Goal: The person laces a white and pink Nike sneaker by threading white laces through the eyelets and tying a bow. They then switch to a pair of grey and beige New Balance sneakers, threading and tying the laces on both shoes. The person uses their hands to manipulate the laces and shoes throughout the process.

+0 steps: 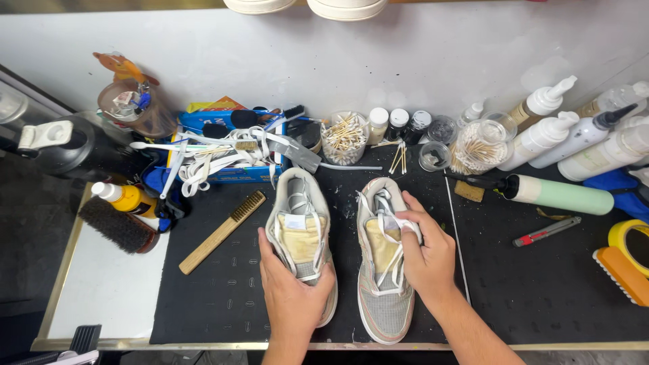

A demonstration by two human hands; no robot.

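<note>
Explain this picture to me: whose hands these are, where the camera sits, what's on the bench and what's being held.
One camera, worn on a person's head, looks down at their own two bare hands; there is no machine. The left hand grips the left shoe near its toe. The right hand rests on the right shoe, fingers pinching a white lace or cloth; I cannot tell which. Both shoes lie on a black mat. Around them: a wooden brush, jars of cotton swabs, white bottles, a green bottle and a red cutter.
</note>
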